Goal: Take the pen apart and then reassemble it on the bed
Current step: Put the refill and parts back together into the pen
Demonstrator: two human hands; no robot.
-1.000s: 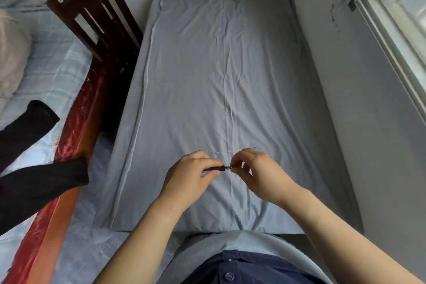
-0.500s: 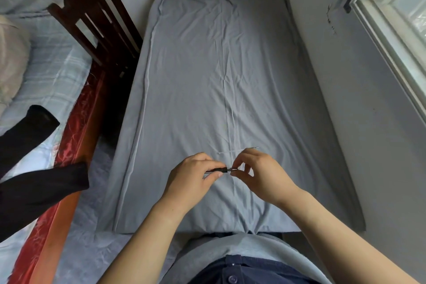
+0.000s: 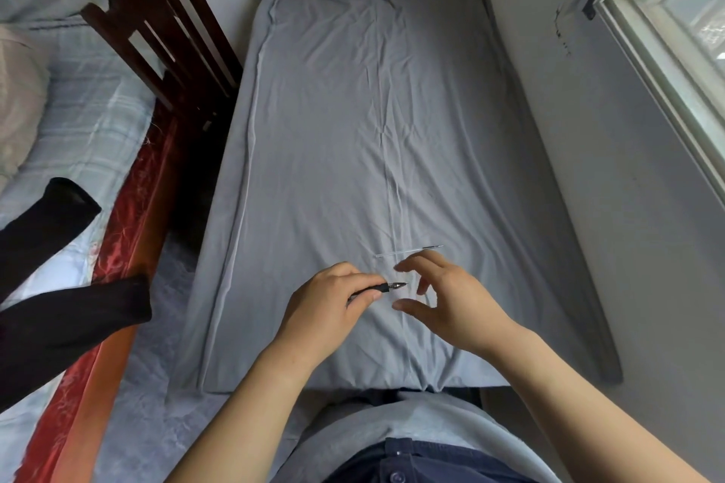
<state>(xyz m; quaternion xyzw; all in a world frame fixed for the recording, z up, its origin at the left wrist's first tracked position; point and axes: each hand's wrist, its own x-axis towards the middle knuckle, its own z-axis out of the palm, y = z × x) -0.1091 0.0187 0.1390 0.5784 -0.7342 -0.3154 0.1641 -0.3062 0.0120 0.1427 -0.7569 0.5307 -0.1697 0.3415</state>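
While the left hand (image 3: 333, 302) pinches the black pen (image 3: 382, 287) between thumb and fingers, the pen lies nearly level just above the grey sheet of the bed (image 3: 353, 129), its pointed metal tip showing past the fingertips and aimed toward the right hand (image 3: 451, 296). That right hand holds nothing: its fingers and thumb are spread wide and curled loosely, just beside the pen's tip but not touching it. Just beyond the pen, farther up the bed, a thin clear refill tube (image 3: 408, 251) lies flat on the sheet, slightly slanted, with its darker end toward the wall side. Well to the left of the pen stands a dark wooden chair (image 3: 168, 31) against the edge of the bed, and nearer on that same side a black cloth (image 3: 59, 318) drapes over a reddish wooden rail (image 3: 129, 239).
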